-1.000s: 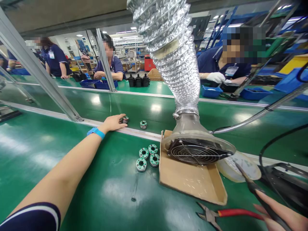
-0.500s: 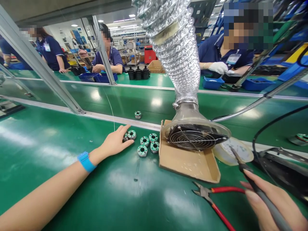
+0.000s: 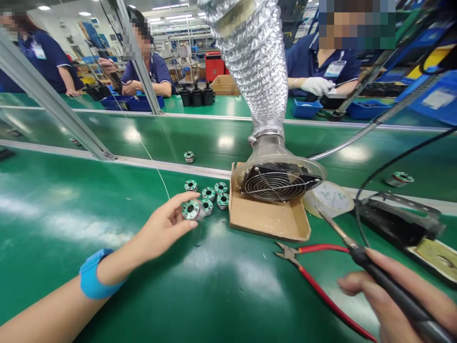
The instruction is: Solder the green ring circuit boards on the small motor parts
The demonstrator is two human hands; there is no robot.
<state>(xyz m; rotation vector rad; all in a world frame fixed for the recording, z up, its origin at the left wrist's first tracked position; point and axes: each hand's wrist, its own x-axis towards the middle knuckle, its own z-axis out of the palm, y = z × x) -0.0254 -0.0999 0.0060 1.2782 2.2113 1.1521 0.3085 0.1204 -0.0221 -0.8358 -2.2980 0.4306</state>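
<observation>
Between the thumb and fingers of my left hand is a motor stator with a green ring-shaped circuit board on top, held above the table. Just behind it stand several similar stators in a loose cluster. A thin strand of solder wire runs down to my left hand. My right hand is closed around the dark handle of a soldering iron, whose metal tip points up and left. Red-handled cutters lie open on the table beside my right hand.
A fan hood on a silver duct hangs over a cardboard tray. Right of it are a tape roll and a black soldering stand. Stators lie on the conveyor. Co-workers sit across.
My left hand has picked up a stator from the cluster and brought it nearer. The soldering iron in my right hand has shifted left. The whole view has shifted slightly.
</observation>
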